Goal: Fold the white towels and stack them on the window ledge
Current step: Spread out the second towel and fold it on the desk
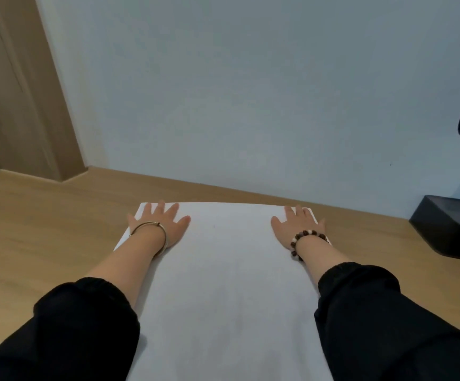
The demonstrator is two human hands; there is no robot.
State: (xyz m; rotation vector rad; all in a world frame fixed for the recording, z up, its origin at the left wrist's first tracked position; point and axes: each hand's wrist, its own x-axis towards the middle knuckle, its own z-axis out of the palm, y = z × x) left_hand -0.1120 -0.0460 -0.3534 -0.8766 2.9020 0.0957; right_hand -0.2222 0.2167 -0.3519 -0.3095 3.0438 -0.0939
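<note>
Centre frame, wooden tabletop (44, 221): white towel (228, 284), flat. Left hand (158, 221), right hand (299, 224) pressing far corners, fingers (172, 209) straight, spread. Black box (449, 229) right edge.

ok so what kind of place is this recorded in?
Probably a hotel or guest room, though that is a guess: a white towel lies spread on a light wooden ledge against a plain pale wall, a black tissue box sits at the right, and wood panelling runs up the left.

White towel (228, 284), tan wood table (44, 229), black box (443, 226)
</note>
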